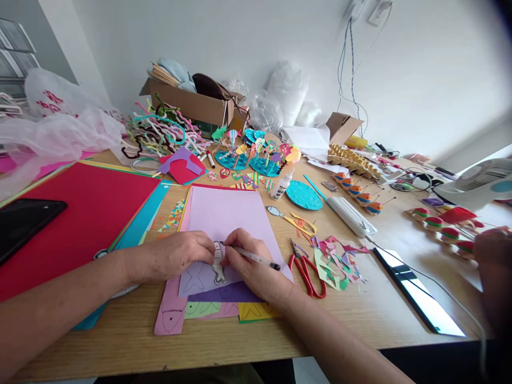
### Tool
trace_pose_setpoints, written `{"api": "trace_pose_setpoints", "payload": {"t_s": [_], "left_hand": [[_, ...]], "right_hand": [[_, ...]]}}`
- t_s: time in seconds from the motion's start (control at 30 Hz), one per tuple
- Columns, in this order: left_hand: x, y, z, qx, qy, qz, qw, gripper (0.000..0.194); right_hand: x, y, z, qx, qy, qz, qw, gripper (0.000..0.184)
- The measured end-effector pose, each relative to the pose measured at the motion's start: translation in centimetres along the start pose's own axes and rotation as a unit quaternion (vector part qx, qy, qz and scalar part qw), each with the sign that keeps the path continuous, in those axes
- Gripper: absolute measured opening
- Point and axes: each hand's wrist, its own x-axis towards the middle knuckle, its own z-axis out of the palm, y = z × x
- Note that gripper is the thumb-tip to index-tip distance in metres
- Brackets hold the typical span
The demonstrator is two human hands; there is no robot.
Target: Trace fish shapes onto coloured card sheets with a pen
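Observation:
My right hand is closed round a clear-barrelled pen with a dark end, its tip at the edge of a small paper fish cutout. Bent fingertips of my left hand press the cutout's left side down on a sheet of lilac paper. A drawn fish outline shows on that sheet beside the cutout. Beneath lie more coloured sheets with fish drawings, among them a pink one and a yellow one. Red-handled scissors rest right of my right hand.
Red paper with a black phone lies at left. Paper scraps, a white glue bottle and a blue disc are right of the sheet. Pipe cleaners heap behind. Another person's hand is at far right.

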Motion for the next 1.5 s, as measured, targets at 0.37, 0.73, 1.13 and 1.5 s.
{"api": "trace_pose_setpoints", "payload": {"t_s": [0.37,0.73,1.13,1.5], "left_hand": [[0.1,-0.1,0.5,-0.041,0.010,-0.005,0.999,0.035],[-0.1,0.0,0.7,-0.038,0.015,-0.012,0.999,0.036],[0.0,-0.5,1.0,-0.051,0.026,-0.010,0.998,0.034],[0.3,-0.4,0.7,-0.047,0.023,-0.012,0.999,0.035]], "right_hand": [[-1.2,-0.1,-0.1,0.099,-0.089,0.059,0.989,0.019],[-1.2,-0.2,0.0,0.010,-0.091,0.002,0.996,0.020],[-1.3,-0.3,0.3,-0.009,-0.084,-0.023,0.996,0.017],[-0.8,-0.5,0.9,-0.015,-0.066,-0.037,0.997,0.016]]}}
